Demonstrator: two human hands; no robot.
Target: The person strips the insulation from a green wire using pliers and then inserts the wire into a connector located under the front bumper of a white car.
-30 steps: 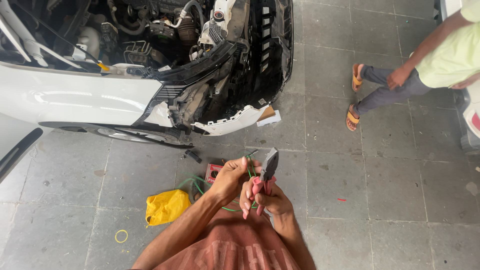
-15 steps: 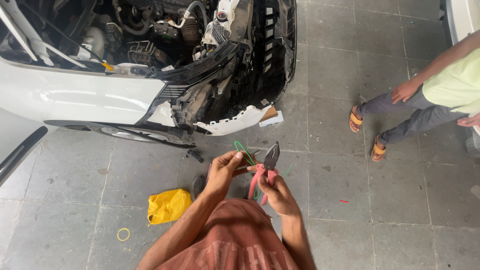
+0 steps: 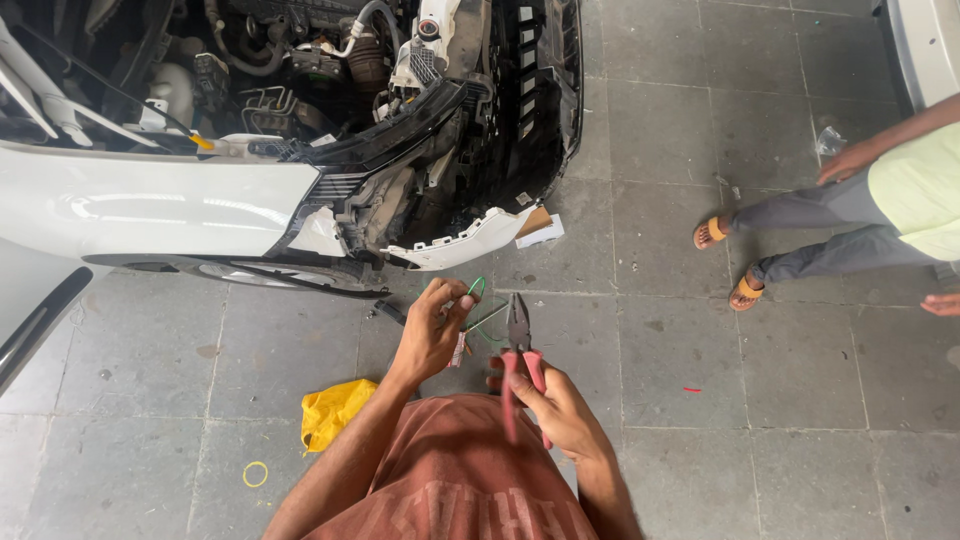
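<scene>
Two hands are busy in the middle of the view, above the rust-coloured shirt (image 3: 455, 490). The left hand (image 3: 432, 330) is closed around a thin green wire (image 3: 478, 288), which loops up at its fingertips and runs toward 3 o'clock. The right hand (image 3: 560, 405) grips the red handles of the pliers (image 3: 520, 345), with the dark nose pointing to 12 o'clock.

Compared with one second ago, the hands have separated. Then they were pressed together, with the pliers tilted toward 1 o'clock. Half a second ago they were already a little apart, and now the pliers stand almost upright just beside the wire, at 3 o'clock from the left hand. I cannot tell if the nose touches the wire, or if it is open. In my judgement the wire is being held out for the pliers to work on it.

The white car (image 3: 150, 205) with its open front lies at 11 o'clock, a yellow cloth (image 3: 335, 410) on the floor (image 3: 700, 460) at 8 o'clock. Another person (image 3: 870, 220) at 2 o'clock has shifted their sandalled feet since earlier.
</scene>
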